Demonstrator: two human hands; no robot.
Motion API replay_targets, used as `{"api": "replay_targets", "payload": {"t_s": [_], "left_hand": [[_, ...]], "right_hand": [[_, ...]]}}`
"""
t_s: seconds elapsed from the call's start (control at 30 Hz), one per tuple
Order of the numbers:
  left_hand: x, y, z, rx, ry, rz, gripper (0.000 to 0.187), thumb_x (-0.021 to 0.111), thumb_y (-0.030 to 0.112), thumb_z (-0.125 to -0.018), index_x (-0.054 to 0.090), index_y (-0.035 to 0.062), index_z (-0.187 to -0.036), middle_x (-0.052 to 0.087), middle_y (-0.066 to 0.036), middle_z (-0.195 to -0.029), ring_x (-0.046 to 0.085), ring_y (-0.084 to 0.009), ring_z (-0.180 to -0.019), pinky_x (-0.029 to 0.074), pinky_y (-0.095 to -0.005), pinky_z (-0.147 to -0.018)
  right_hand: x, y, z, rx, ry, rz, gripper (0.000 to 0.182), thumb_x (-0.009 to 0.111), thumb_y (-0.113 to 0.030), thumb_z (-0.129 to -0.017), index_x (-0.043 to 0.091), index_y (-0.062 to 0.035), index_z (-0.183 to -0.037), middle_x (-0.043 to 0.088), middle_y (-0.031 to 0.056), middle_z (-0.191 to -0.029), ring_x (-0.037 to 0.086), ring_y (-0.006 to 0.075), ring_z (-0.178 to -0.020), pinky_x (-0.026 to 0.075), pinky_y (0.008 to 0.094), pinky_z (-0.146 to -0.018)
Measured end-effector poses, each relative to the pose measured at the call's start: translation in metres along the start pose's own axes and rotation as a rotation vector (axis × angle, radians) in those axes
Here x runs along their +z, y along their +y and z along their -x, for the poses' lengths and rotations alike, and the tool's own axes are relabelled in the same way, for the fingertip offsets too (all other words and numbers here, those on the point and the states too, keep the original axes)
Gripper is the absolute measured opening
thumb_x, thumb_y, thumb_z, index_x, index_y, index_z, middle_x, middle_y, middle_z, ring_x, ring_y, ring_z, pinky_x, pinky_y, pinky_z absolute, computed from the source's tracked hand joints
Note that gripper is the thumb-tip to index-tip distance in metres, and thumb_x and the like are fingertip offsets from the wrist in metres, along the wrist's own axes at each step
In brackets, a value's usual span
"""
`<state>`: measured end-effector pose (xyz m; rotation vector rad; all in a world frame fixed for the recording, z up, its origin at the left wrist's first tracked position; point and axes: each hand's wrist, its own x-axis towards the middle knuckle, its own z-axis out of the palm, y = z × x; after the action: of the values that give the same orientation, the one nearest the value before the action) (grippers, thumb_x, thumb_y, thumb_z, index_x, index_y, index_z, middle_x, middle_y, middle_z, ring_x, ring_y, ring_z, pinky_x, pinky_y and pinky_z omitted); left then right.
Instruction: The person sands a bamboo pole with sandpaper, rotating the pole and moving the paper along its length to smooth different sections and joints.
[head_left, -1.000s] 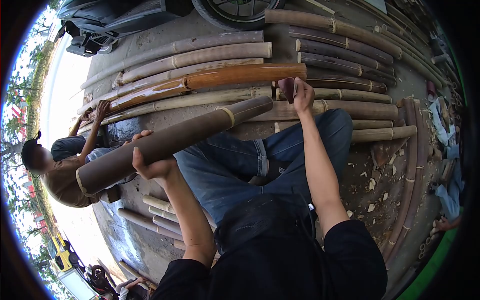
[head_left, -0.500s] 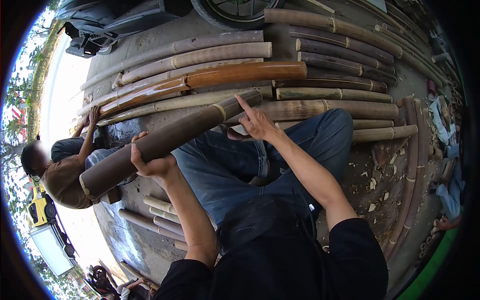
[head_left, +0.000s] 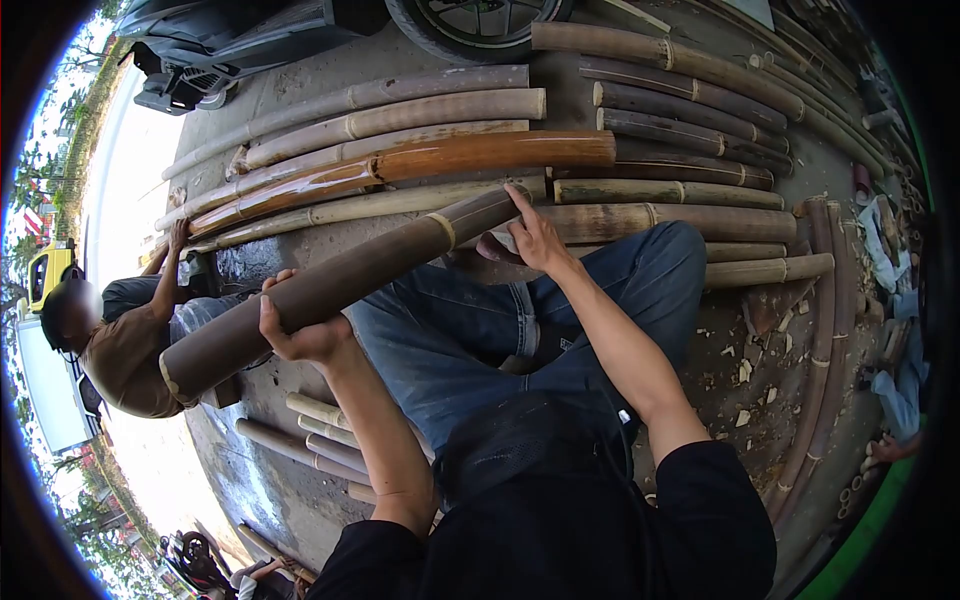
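A thick dark brown bamboo pole (head_left: 330, 290) slants across the head view, from its wide end at the lower left up to its narrower end near the middle. My left hand (head_left: 300, 325) grips it from below, fingers wrapped round its lower half. At the upper end, my right hand (head_left: 530, 230) has its index finger stretched out, the tip at the pole's end. The other right fingers are bent beside a curved brown piece (head_left: 497, 250); whether they hold it I cannot tell. A pale ring (head_left: 443, 230) marks the pole's node between my hands.
Several bamboo poles (head_left: 680, 192) lie in rows beyond my crossed legs. A co-worker (head_left: 140, 350) sits at the left, one hand on a glossy orange-brown pole (head_left: 480, 152). A motorcycle wheel (head_left: 480, 50) stands at the top. Wood chips (head_left: 745, 370) litter the ground at right.
My right index fingertip has moved slightly right and up, to the pole's end. On the road at the left, the yellow truck has moved up in the view.
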<state>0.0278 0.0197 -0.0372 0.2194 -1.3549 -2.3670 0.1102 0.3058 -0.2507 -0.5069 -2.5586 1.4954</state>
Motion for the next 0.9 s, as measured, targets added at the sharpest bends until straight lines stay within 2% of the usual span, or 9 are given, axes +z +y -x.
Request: {"api": "replay_targets", "payload": {"t_s": [0.2,0.33,0.63,0.7,0.73,0.77,0.83,0.87,0.9], "left_hand": [[-0.005,-0.001,-0.005,0.027,-0.016,0.033,0.049,0.067,0.035,-0.083,0.054,0.0043,-0.119,0.064,-0.012,-0.104,0.065,-0.0270,-0.098,0.052,-0.0414,-0.093],[-0.011,0.003,-0.009,0.007,-0.062,0.095,0.049,0.067,0.033,-0.083,0.052,0.0060,-0.121,0.064,-0.011,-0.107,0.065,-0.0269,-0.098,0.053,-0.0418,-0.094],[-0.017,0.011,-0.009,0.058,-0.049,0.142,0.046,0.066,0.035,-0.081,0.055,0.0061,-0.115,0.064,-0.012,-0.104,0.065,-0.0279,-0.098,0.053,-0.0434,-0.095],[-0.019,0.017,-0.012,-0.003,0.019,0.183,0.049,0.066,0.041,-0.080,0.058,0.0038,-0.111,0.064,-0.013,-0.104,0.065,-0.0283,-0.100,0.051,-0.0455,-0.098],[-0.018,0.014,-0.012,-0.003,0.020,0.186,0.049,0.066,0.041,-0.080,0.058,0.0038,-0.111,0.064,-0.013,-0.104,0.065,-0.0283,-0.100,0.051,-0.0455,-0.098],[-0.017,0.009,-0.011,-0.038,0.046,0.211,0.051,0.066,0.043,-0.079,0.059,0.0026,-0.110,0.064,-0.014,-0.105,0.064,-0.0284,-0.102,0.049,-0.0463,-0.101],[-0.014,-0.003,-0.008,-0.066,0.072,0.239,0.054,0.067,0.045,-0.079,0.060,0.0014,-0.110,0.064,-0.015,-0.106,0.064,-0.0285,-0.104,0.048,-0.0472,-0.103],[-0.011,-0.011,-0.001,-0.124,0.078,0.240,0.055,0.067,0.045,-0.079,0.060,0.0011,-0.111,0.065,-0.015,-0.106,0.063,-0.0285,-0.105,0.046,-0.0475,-0.105],[-0.007,-0.019,0.008,-0.185,0.083,0.242,0.057,0.067,0.045,-0.079,0.060,0.0008,-0.113,0.065,-0.015,-0.107,0.063,-0.0285,-0.107,0.045,-0.0478,-0.107]], "right_hand": [[-0.012,-0.083,0.018,-0.177,-0.196,-0.235,0.070,0.052,-0.019,-0.090,0.041,-0.0165,-0.159,0.072,0.0224,-0.083,0.072,0.0397,-0.078,0.055,0.0472,-0.080],[-0.019,-0.090,0.023,-0.150,-0.263,-0.239,0.070,0.052,-0.018,-0.089,0.041,-0.0158,-0.158,0.072,0.0225,-0.082,0.072,0.0400,-0.078,0.055,0.0474,-0.080],[-0.007,-0.005,0.006,0.187,0.119,-0.117,0.056,0.048,-0.026,-0.098,0.046,-0.0115,-0.152,0.073,0.0217,-0.092,0.071,0.0376,-0.077,0.056,0.0446,-0.081],[0.003,0.028,-0.001,0.298,0.005,-0.923,0.053,0.038,-0.037,-0.105,0.046,-0.0088,-0.149,0.073,0.0210,-0.109,0.072,0.0307,-0.077,0.059,0.0428,-0.076],[-0.015,-0.011,0.004,0.344,-0.068,-1.036,0.061,0.032,-0.054,-0.108,0.045,-0.0085,-0.148,0.070,0.0218,-0.121,0.068,0.0234,-0.063,0.059,0.0389,-0.065],[-0.023,-0.025,0.001,0.340,-0.069,-1.034,0.061,0.032,-0.054,-0.108,0.045,-0.0085,-0.148,0.070,0.0218,-0.121,0.068,0.0234,-0.063,0.059,0.0389,-0.065],[-0.032,-0.048,-0.006,0.168,-0.391,-1.492,0.069,0.035,-0.067,-0.105,0.047,-0.0134,-0.148,0.067,0.0214,-0.122,0.058,0.0164,-0.049,0.053,0.0345,-0.064],[-0.040,-0.085,-0.008,0.222,-0.269,-1.509,0.069,0.045,-0.072,-0.100,0.054,-0.0114,-0.132,0.070,0.0126,-0.104,0.051,0.0212,-0.038,0.052,0.0333,-0.053],[-0.035,-0.082,-0.019,0.302,-0.221,-1.522,0.059,0.051,-0.068,-0.099,0.059,-0.0126,-0.116,0.068,0.0072,-0.091,0.053,0.0199,-0.042,0.050,0.0338,-0.051]]}}
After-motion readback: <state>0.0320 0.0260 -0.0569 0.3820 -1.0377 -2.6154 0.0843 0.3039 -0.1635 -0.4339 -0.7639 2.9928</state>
